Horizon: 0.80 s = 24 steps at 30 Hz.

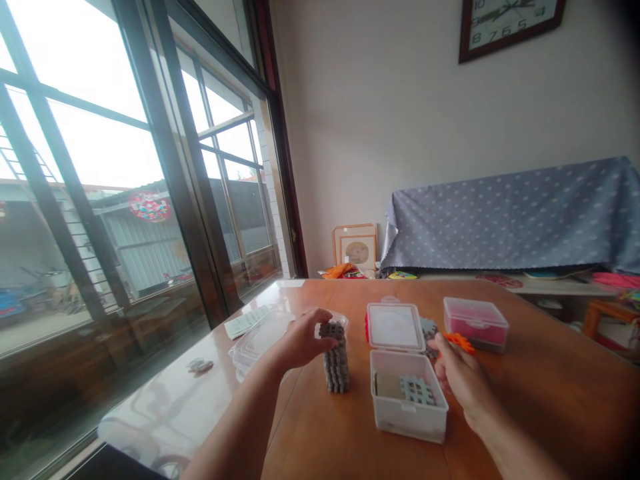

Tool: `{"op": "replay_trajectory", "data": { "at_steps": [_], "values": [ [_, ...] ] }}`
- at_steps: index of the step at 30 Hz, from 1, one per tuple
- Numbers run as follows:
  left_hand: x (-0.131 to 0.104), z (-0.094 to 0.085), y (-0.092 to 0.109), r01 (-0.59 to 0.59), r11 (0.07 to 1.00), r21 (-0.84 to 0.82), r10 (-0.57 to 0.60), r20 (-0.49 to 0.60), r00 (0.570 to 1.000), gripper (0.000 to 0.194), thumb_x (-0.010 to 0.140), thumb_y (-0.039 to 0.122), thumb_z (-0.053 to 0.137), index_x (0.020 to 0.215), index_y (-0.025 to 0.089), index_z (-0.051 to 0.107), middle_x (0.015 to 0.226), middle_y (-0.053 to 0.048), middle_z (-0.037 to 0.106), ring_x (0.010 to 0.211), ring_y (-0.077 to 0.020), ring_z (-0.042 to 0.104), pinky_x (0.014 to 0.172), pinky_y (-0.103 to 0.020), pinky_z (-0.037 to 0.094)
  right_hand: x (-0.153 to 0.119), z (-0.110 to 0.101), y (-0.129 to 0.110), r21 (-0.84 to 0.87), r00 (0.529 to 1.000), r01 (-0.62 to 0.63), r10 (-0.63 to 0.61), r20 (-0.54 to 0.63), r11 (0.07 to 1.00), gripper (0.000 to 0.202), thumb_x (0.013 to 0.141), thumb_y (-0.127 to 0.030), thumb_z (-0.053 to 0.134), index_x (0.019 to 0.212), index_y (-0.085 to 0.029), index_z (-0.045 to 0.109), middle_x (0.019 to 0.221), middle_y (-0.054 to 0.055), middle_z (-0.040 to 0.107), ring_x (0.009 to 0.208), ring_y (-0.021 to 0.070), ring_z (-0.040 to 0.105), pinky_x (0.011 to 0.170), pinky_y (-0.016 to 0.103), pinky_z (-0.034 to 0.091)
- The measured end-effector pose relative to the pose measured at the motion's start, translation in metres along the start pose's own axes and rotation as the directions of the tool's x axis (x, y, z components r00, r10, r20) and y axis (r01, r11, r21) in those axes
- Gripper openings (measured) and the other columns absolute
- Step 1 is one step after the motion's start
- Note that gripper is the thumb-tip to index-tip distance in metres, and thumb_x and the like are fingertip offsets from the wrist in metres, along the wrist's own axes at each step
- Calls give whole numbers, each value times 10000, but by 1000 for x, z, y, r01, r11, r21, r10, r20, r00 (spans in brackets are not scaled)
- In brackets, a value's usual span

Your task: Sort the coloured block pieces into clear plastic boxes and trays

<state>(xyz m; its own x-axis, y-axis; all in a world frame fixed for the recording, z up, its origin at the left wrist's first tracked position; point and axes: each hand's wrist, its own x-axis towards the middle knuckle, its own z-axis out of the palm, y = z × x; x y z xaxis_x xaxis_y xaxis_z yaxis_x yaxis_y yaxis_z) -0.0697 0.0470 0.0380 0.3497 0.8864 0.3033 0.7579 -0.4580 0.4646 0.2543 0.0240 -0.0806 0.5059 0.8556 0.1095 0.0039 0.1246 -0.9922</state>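
My left hand point(303, 339) is closed around the top of a tall stack of grey notched tiles point(337, 367), thumb in front and fingers behind. The stack stands upright on the table. To the right, my right hand point(460, 377) reaches past an opened clear plastic box point(409, 420), thumb and forefinger apart. Its fingertips are beside loose grey tiles point(429, 328) behind the box's raised lid point(395, 327). Orange notched pieces point(459, 343) show just beyond the hand; contact with them is unclear. Inside the box lie a light grey tile point(418, 390) and a tan flat piece point(388, 385).
A closed clear box with pink contents point(475, 323) stands at the back right. On the left are clear plastic lids or trays point(260, 340), a printed sheet point(245, 322) and a small clear packet point(200, 365). The wooden table point(320, 440) runs beside a large window.
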Motion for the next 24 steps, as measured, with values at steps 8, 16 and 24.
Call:
{"op": "replay_trajectory", "data": {
  "at_steps": [8, 16, 24],
  "values": [
    [-3, 1, 38, -139, 989, 52, 144, -132, 981, 363, 802, 253, 717, 1159, 247, 655, 1130, -44, 703, 1098, -252, 601, 969, -356, 475, -1, 0, -4, 33, 996, -73, 71, 49, 997, 643, 824, -749, 568, 1056, -164, 701, 488, -56, 499, 430, 137, 455, 454, 267, 355],
    [11, 59, 95, -272, 962, 20, 264, 183, 947, 344, 749, 371, 783, 1058, 247, 698, 1027, -41, 715, 954, -237, 644, 822, -303, 489, -1, 1, -7, 49, 997, -61, 59, 41, 997, 614, 843, -725, 569, 1064, -168, 703, 506, -49, 505, 469, 145, 478, 461, 260, 361],
    [35, 101, 100, -240, 968, 79, 170, 499, 850, 436, 694, 477, 797, 1039, 220, 733, 963, -34, 741, 770, -195, 650, 596, -247, 427, 0, 1, -10, 88, 998, -60, 56, 43, 994, 573, 841, -720, 591, 1015, -185, 703, 530, -47, 502, 514, 148, 480, 487, 255, 390]
  ]
}}
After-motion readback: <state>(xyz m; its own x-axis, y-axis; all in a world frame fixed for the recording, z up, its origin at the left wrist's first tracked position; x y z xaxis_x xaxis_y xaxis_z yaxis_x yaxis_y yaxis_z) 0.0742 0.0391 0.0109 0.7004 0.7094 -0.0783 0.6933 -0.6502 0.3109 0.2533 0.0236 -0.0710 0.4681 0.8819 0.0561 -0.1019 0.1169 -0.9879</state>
